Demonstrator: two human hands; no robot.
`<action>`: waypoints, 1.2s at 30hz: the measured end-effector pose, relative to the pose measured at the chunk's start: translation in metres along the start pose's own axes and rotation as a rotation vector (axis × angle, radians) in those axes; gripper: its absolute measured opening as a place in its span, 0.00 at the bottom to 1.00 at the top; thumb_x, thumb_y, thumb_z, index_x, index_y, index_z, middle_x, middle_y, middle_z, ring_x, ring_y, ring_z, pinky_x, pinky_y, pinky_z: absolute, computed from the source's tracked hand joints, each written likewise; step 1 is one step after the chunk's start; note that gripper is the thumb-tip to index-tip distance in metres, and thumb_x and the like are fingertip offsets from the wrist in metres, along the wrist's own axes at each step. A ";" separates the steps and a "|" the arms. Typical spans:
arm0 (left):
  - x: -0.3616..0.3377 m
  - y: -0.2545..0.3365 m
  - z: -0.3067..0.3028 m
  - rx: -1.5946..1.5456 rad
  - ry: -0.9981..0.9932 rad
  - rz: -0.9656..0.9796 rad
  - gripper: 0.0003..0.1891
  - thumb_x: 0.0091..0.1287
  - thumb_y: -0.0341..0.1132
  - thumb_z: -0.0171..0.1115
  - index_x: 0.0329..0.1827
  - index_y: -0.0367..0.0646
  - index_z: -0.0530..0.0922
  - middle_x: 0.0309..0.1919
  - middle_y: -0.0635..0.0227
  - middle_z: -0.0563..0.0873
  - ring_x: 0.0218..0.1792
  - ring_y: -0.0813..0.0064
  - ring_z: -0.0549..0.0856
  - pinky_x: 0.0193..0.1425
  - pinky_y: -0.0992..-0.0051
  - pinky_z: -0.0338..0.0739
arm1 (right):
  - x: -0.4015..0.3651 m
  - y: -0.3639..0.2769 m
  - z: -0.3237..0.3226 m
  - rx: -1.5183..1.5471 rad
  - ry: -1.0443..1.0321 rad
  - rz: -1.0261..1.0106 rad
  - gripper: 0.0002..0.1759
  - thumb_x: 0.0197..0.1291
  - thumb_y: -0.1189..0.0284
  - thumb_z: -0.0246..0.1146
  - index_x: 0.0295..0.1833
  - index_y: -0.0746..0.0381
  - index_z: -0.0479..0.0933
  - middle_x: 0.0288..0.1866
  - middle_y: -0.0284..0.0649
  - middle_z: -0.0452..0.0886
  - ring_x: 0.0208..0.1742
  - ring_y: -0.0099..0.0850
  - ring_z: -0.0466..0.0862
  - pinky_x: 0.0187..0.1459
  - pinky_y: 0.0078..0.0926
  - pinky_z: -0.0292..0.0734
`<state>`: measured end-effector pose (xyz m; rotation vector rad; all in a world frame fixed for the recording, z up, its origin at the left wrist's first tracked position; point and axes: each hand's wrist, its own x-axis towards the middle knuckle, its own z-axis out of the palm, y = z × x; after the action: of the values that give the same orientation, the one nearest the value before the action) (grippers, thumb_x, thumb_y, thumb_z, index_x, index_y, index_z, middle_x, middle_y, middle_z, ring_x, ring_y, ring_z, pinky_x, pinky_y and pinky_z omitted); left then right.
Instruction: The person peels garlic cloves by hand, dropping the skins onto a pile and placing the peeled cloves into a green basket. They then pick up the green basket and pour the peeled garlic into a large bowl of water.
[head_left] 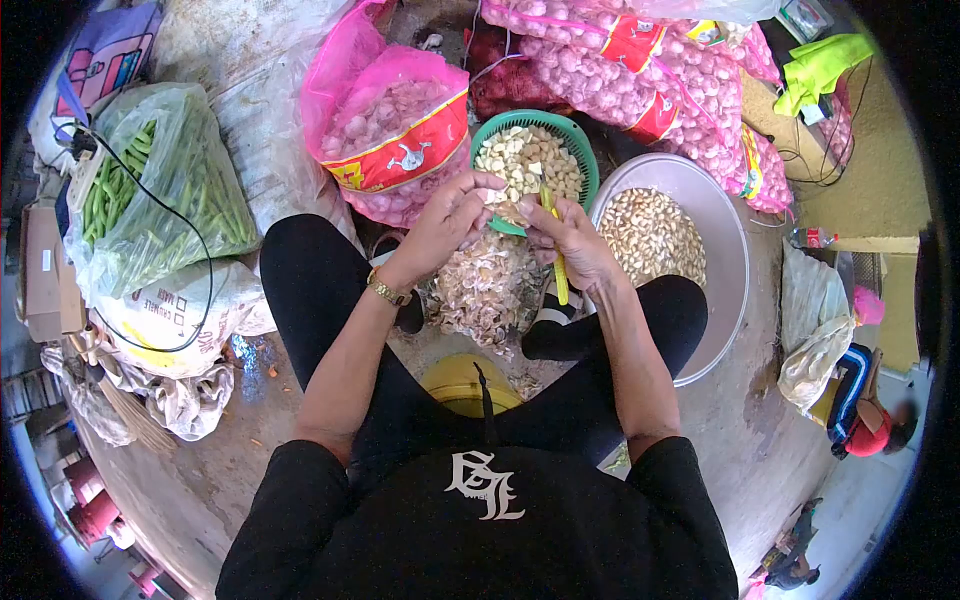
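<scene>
My left hand (445,222), with a gold watch at the wrist, has its thumb and fingers pinched together at a small pale piece that looks like garlic. My right hand (572,240) is closed around a yellow-green knife (559,270), beside my left hand. Both hands are over the near edge of a green basket (590,155) of peeled cloves (520,158). Below them lies a heap of garlic skins (480,290). A large pale basin (735,270) on the right holds many unpeeled-looking cloves (652,235).
An open pink mesh bag of garlic (395,110) stands beyond my left hand. Full garlic sacks (650,80) are piled at the upper right. A plastic bag of green beans (165,180) lies left. Two people (868,430) (795,550) are at the far right.
</scene>
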<state>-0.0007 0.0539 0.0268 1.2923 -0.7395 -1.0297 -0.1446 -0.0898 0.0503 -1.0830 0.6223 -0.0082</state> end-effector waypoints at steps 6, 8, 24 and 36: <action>-0.001 0.017 -0.008 -0.302 0.087 -0.008 0.13 0.78 0.39 0.46 0.53 0.40 0.74 0.24 0.78 0.70 0.16 0.90 0.64 0.20 0.87 0.57 | 0.011 0.014 -0.013 -0.238 0.001 0.013 0.18 0.57 0.59 0.72 0.42 0.60 0.76 0.26 0.27 0.73 0.25 0.16 0.71 0.27 0.15 0.68; -0.002 0.021 -0.009 -0.320 0.084 -0.039 0.14 0.78 0.40 0.45 0.53 0.40 0.74 0.24 0.78 0.70 0.16 0.90 0.63 0.19 0.86 0.56 | 0.030 0.049 -0.021 -0.847 0.096 -0.191 0.24 0.53 0.59 0.73 0.46 0.65 0.78 0.33 0.41 0.82 0.33 0.29 0.81 0.37 0.28 0.78; 0.003 0.017 -0.013 -0.284 0.158 -0.057 0.17 0.79 0.44 0.45 0.48 0.40 0.77 0.21 0.80 0.70 0.15 0.91 0.63 0.18 0.86 0.56 | 0.065 0.107 -0.029 -0.973 0.091 0.002 0.18 0.66 0.58 0.58 0.55 0.57 0.72 0.31 0.49 0.81 0.39 0.46 0.82 0.43 0.43 0.75; 0.006 0.019 -0.012 -0.390 0.161 -0.126 0.19 0.80 0.45 0.43 0.48 0.39 0.78 0.21 0.81 0.70 0.14 0.92 0.63 0.17 0.88 0.56 | 0.069 0.120 -0.036 -1.287 0.185 -0.150 0.22 0.66 0.55 0.60 0.55 0.59 0.78 0.34 0.44 0.83 0.35 0.35 0.82 0.42 0.31 0.76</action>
<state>0.0159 0.0523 0.0432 1.0753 -0.3167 -1.0937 -0.1389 -0.0820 -0.0920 -2.3922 0.7055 0.1881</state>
